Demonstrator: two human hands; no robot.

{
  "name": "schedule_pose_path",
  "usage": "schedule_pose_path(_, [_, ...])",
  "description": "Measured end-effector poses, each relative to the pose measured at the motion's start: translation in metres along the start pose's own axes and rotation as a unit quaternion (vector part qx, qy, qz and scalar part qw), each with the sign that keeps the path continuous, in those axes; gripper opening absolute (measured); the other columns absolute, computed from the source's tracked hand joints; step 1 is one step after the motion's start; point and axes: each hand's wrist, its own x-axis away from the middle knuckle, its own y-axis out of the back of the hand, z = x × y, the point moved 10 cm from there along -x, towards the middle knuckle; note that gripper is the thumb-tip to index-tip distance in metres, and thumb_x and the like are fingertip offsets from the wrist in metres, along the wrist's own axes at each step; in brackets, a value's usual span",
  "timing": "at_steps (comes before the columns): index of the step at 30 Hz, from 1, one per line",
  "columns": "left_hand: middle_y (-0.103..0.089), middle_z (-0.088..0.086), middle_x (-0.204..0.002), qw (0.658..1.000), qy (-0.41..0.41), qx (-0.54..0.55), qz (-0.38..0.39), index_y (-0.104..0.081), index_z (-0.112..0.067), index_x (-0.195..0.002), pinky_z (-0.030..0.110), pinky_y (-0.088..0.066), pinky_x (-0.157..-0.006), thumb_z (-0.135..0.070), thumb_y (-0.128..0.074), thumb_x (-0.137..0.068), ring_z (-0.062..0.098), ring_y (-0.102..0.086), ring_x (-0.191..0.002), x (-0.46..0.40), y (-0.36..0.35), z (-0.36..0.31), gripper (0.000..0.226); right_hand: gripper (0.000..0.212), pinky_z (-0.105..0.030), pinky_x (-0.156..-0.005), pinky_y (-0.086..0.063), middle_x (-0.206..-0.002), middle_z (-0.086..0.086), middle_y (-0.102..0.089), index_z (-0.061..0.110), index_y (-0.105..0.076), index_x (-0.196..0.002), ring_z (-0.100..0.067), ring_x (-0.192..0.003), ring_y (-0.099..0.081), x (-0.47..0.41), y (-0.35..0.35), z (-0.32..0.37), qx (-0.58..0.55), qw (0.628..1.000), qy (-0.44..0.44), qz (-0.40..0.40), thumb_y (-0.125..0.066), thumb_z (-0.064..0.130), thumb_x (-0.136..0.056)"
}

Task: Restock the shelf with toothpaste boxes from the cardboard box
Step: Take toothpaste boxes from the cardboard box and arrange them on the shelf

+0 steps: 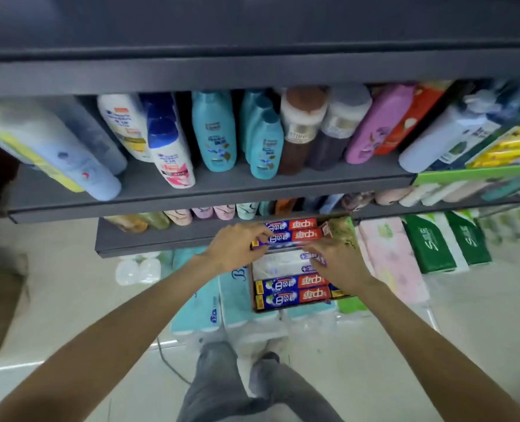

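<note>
A view from above, looking down a person's two bare forearms toward store shelving. Both hands meet just below the middle of the frame, over an open cardboard box [254, 300] packed with toothpaste boxes lying flat.

The left hand [234, 246] has its fingers curled over the left end of a purple toothpaste box [278, 245], gripping it. The right hand [333, 258] closes over the right end of the same box, fingers bent around it. The two hands are near each other, one on each end, and hold the box level just above the carton, close to the front edge of the lower shelf [149, 239].

Directly behind the held box, two blue and red toothpaste boxes [295, 229] lie side by side. Inside the carton, toward the bottom of the stack, two more blue and red boxes [293, 289] lie flat, with pale boxes [283, 264] between them and the hands.

Across the upper half of the frame, a dark grey shelf [222, 190] carries shampoo bottles [213, 132] in white, teal, brown and lilac. To the right of the carton sit pink tissue packs [389, 257] and green tissue packs [429, 242]. Teal rolls of paper [201, 303] lie beneath the carton at lower centre. The person's grey trousers [222, 385] show at the bottom of the frame, on a pale tiled floor [70, 300].
</note>
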Motion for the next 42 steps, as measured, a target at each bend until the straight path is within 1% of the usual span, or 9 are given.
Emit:
schedule_pose_path(3, [-0.058,-0.003,-0.127,0.995,0.069,0.002,0.072,-0.052,-0.025,-0.128,0.034,-0.046,-0.091,-0.031,-0.061,-0.087,0.019,-0.056,-0.113,-0.007,-0.07,0.021,0.042,0.036,-0.033,-0.091,-0.047,-0.127,0.004,-0.055,0.025,-0.051,-0.125,-0.019,-0.117,-0.051,0.0,-0.058,-0.029,0.095,0.992,-0.002,0.078,-0.054,0.029,-0.09])
schedule_pose_path(8, [-0.052,0.0,-0.133,0.989,0.092,-0.033,0.113,-0.044,-0.024,-0.135,0.032,-0.038,-0.101,-0.037,-0.061,-0.086,0.021,-0.046,-0.122,-0.01,-0.145,0.024,0.053,0.052,-0.04,-0.103,-0.035,-0.132,-0.004,-0.051,0.02,-0.043,-0.133,-0.024,-0.124,-0.043,-0.007,-0.134,-0.053,0.198,0.962,0.05,0.18,-0.061,0.032,-0.086])
schedule_pose_path(16, [-0.046,0.005,-0.137,0.968,0.11,-0.066,0.217,-0.029,-0.025,-0.144,0.039,-0.042,-0.101,-0.05,-0.068,-0.077,0.026,-0.041,-0.125,-0.01,-0.215,0.033,0.081,0.081,-0.038,-0.109,-0.031,-0.142,-0.008,-0.045,0.018,-0.03,-0.142,-0.027,-0.129,-0.044,-0.017,-0.178,-0.06,0.145,0.954,0.106,0.24,-0.073,0.038,-0.077])
schedule_pose_path(22, [-0.036,0.007,-0.146,0.966,0.043,-0.154,0.201,-0.016,-0.02,-0.148,0.038,-0.029,-0.108,-0.045,-0.068,-0.079,0.028,-0.04,-0.129,-0.016,-0.216,0.023,0.091,0.085,-0.043,-0.106,-0.035,-0.141,-0.01,-0.045,0.011,-0.027,-0.14,-0.028,-0.125,-0.047,-0.023,-0.183,-0.041,0.179,0.93,0.19,0.258,-0.074,0.034,-0.073])
schedule_pose_path(28, [-0.033,0.007,-0.149,0.972,0.057,-0.118,0.197,-0.011,-0.017,-0.149,0.037,-0.029,-0.108,-0.044,-0.07,-0.077,0.026,-0.037,-0.132,-0.014,-0.214,0.026,0.097,0.094,-0.045,-0.104,-0.038,-0.14,-0.01,-0.044,0.013,-0.024,-0.14,-0.027,-0.125,-0.045,-0.028,-0.181,-0.044,0.107,0.943,0.15,0.276,-0.077,0.035,-0.066])
schedule_pose_path(34, [-0.045,0.005,-0.137,0.988,0.083,-0.028,0.126,-0.029,-0.016,-0.141,0.035,-0.042,-0.1,-0.05,-0.074,-0.069,0.022,-0.044,-0.123,-0.015,-0.175,0.024,0.091,0.087,-0.041,-0.112,-0.029,-0.141,-0.008,-0.041,0.016,-0.022,-0.143,-0.024,-0.13,-0.038,-0.026,-0.117,-0.031,0.107,0.961,0.166,0.193,-0.071,0.04,-0.075])
schedule_pose_path(38, [-0.051,0.004,-0.128,0.984,0.163,0.061,0.045,-0.038,-0.014,-0.131,0.034,-0.048,-0.089,-0.049,-0.077,-0.066,0.021,-0.056,-0.11,0.001,-0.128,0.031,0.083,0.054,-0.036,-0.105,-0.036,-0.133,-0.006,-0.048,0.013,-0.044,-0.129,-0.019,-0.124,-0.041,-0.011,-0.029,-0.051,-0.067,0.995,0.053,-0.044,-0.067,0.028,-0.083])
schedule_pose_path(40, [-0.054,0.004,-0.125,0.968,0.219,0.12,-0.003,-0.041,-0.015,-0.128,0.035,-0.048,-0.088,-0.051,-0.075,-0.062,0.022,-0.059,-0.107,0.017,-0.109,0.033,0.082,0.038,-0.031,-0.086,-0.046,-0.113,-0.002,-0.058,0.013,-0.048,-0.115,-0.015,-0.101,-0.055,0.009,-0.012,-0.072,-0.211,0.966,-0.077,-0.13,-0.066,0.026,-0.084])
schedule_pose_path(42, [-0.057,0.003,-0.122,0.949,0.256,0.177,-0.047,-0.042,-0.015,-0.125,0.035,-0.049,-0.088,-0.046,-0.078,-0.064,0.02,-0.06,-0.103,0.032,-0.094,0.028,0.077,0.033,-0.034,-0.078,-0.051,-0.108,-0.004,-0.061,0.016,-0.046,-0.111,-0.013,-0.086,-0.06,0.027,-0.027,-0.067,-0.365,0.911,-0.161,-0.103,-0.066,0.026,-0.086])
